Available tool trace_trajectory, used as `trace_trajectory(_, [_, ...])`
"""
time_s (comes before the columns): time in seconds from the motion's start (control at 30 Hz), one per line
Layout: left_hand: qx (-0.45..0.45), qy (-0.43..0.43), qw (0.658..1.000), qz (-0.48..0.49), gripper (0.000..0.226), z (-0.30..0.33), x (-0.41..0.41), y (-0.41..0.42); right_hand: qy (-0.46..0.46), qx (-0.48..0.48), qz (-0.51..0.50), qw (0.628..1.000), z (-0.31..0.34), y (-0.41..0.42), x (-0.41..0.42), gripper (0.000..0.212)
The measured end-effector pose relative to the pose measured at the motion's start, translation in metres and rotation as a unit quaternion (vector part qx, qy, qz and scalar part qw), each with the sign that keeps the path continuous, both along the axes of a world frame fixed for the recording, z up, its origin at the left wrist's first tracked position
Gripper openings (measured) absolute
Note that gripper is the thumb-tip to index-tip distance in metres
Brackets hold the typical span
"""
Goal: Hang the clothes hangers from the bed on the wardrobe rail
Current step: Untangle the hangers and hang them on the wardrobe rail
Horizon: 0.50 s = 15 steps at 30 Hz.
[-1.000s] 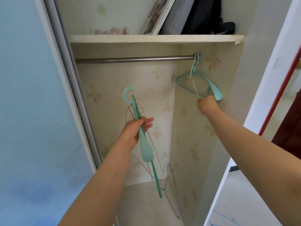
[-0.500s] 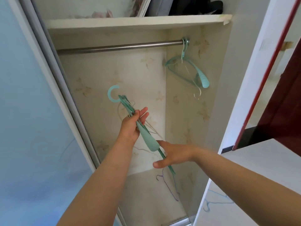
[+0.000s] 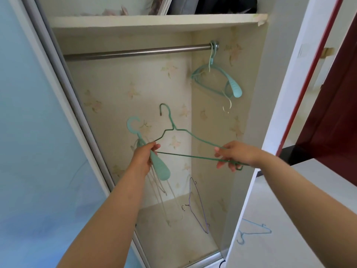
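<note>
At frame centre, one green wire hanger point(image 3: 193, 141) is pinched at its right end by the right hand point(image 3: 234, 154). The left hand point(image 3: 144, 157) grips one teal plastic hanger point(image 3: 152, 157) with pale wire ones. Upper right, one teal hanger point(image 3: 216, 80) hangs on the rail point(image 3: 135, 53); one purple wire hanger point(image 3: 198, 206) leans lower centre. No writing is readable.

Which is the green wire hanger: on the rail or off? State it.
Off. The green wire hanger is held below the rail by both hands, left hand, right hand.
</note>
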State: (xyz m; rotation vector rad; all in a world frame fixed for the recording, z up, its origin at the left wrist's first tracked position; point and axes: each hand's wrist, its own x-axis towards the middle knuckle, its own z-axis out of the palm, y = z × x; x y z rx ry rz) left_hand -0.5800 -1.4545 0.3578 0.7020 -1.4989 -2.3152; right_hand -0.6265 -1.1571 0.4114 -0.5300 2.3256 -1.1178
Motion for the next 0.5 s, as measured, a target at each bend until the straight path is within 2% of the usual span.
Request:
trace_trajectory(0.13, [0.035, -0.013, 0.998, 0.051, 0.018, -0.014, 0.001, -0.011, -0.060, 0.019, -0.004, 0.998, 0.020, 0.033, -0.013, 0.069])
trace_trajectory(0.23, [0.018, -0.031, 0.996, 0.080, 0.024, -0.016, -0.001, -0.016, -0.063, 0.041, -0.010, 0.997, 0.028, 0.046, -0.020, 0.074])
trace_trajectory(0.37, [0.011, -0.045, 0.995, 0.089, 0.028, -0.018, -0.006, -0.024, -0.040, 0.056, -0.052, 0.996, 0.037, 0.059, -0.024, 0.068])
trace_trajectory(0.5, [-0.007, -0.048, 0.995, 0.092, 0.024, -0.008, -0.011, -0.022, 0.056, 0.076, -0.111, 0.989, 0.037, 0.045, -0.034, 0.052])
